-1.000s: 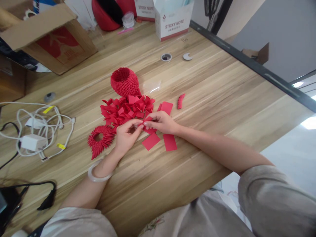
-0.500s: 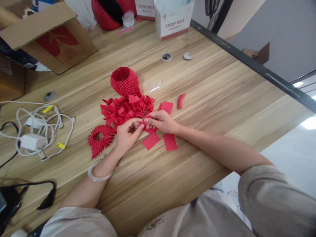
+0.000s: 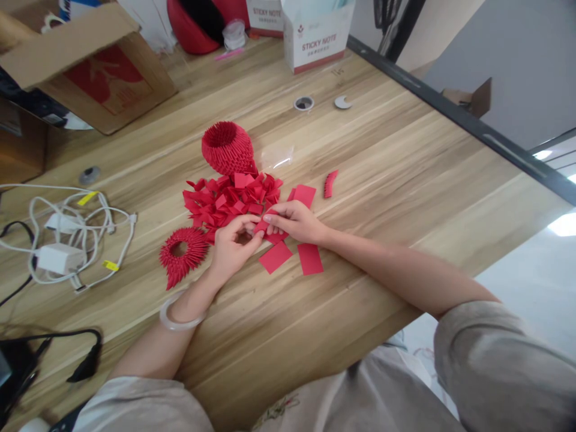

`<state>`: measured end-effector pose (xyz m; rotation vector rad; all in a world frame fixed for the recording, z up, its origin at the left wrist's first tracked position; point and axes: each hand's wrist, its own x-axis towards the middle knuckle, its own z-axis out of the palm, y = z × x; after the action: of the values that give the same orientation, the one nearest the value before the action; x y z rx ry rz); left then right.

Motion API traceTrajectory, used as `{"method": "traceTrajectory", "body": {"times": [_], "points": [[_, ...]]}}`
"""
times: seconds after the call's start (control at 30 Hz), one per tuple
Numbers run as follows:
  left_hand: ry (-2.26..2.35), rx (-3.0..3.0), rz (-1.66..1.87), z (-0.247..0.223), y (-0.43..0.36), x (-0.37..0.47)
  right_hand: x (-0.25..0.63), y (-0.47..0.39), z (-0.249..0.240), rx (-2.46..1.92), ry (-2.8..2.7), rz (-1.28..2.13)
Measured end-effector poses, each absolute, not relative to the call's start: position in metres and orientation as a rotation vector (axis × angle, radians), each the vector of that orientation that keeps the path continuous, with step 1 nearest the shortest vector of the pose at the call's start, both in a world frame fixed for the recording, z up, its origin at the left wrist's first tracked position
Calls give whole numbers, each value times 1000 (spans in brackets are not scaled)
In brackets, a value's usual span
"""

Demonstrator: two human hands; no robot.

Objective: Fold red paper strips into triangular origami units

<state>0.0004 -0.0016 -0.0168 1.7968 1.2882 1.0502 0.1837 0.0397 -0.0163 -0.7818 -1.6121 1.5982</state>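
Between my two hands is a small red paper piece (image 3: 261, 225), pinched at both ends; my fingers cover part of it. My left hand (image 3: 234, 246) grips its near left end with thumb and fingers, and my right hand (image 3: 294, 219) holds the right end, thumb on top. Under and beside my right hand lie flat red paper slips (image 3: 310, 259). Just beyond my hands spreads a pile of folded red paper pieces (image 3: 229, 198). A red folded-paper ring with a pointed tail (image 3: 191, 249) rests left of my left hand. Behind the pile sits a round red folded-paper bowl (image 3: 234, 155).
A short curved strip of joined red pieces (image 3: 330, 183) lies to the right. White cables with chargers (image 3: 63, 258) are tangled at left. A cardboard box (image 3: 112, 90) and a sticky note box (image 3: 317, 42) stand at the back. A clear plastic scrap (image 3: 278, 157) lies near the bowl.
The red paper piece shows more between my fingers now. My left hand has shifted very slightly to the right, while my right hand stays nearly where it was.
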Motion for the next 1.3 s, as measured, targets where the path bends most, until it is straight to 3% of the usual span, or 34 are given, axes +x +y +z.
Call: {"method": "traceTrajectory", "body": {"times": [1.3], "points": [[1301, 1928, 892, -10, -2, 3, 184, 39, -15, -826, -1646, 1530]]}}
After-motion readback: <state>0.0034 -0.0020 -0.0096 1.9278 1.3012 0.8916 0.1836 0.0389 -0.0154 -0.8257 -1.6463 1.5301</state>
